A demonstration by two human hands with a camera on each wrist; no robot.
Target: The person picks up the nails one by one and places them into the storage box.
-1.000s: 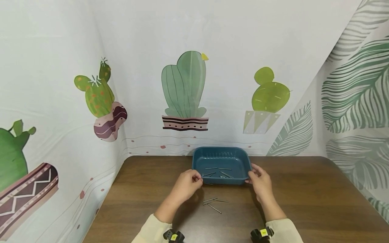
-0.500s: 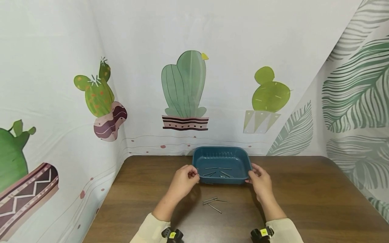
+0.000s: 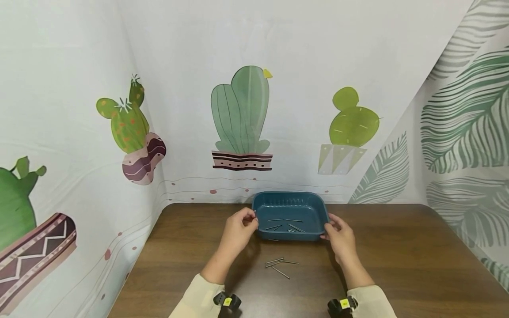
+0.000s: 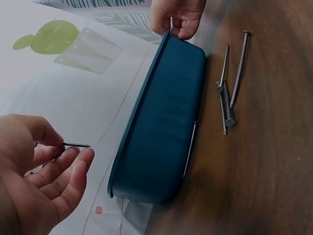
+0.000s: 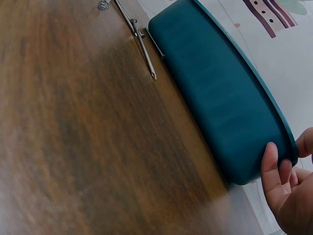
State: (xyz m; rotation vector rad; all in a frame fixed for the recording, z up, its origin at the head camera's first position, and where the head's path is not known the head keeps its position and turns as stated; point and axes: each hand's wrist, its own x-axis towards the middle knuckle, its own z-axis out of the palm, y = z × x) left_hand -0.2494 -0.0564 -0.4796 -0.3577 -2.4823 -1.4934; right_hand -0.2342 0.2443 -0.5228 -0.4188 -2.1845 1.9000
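A dark blue plastic tray (image 3: 289,235) sits at the back of the table with several nails (image 3: 294,220) lying inside. At its left side, my left hand (image 3: 238,227) pinches a nail (image 4: 77,145) between thumb and fingers; the pointed end sticks out in the left wrist view, apart from the tray wall. My right hand (image 3: 343,236) grips the tray's right front corner, fingers on the outer wall and thumb at the rim (image 5: 288,129). Beside that hand a thin metal sliver (image 4: 171,23) shows at the rim.
Several loose nails (image 3: 278,262) lie crossed on the brown wooden table (image 3: 191,251) in front of the tray. Another nail (image 4: 190,149) lies along the foot of its front wall. A white cloth with printed cacti (image 3: 298,132) hangs right behind the tray.
My left hand has moved back and slightly left, from the tray's front left corner up along its left side. The right hand, tray and loose nails have stayed put.
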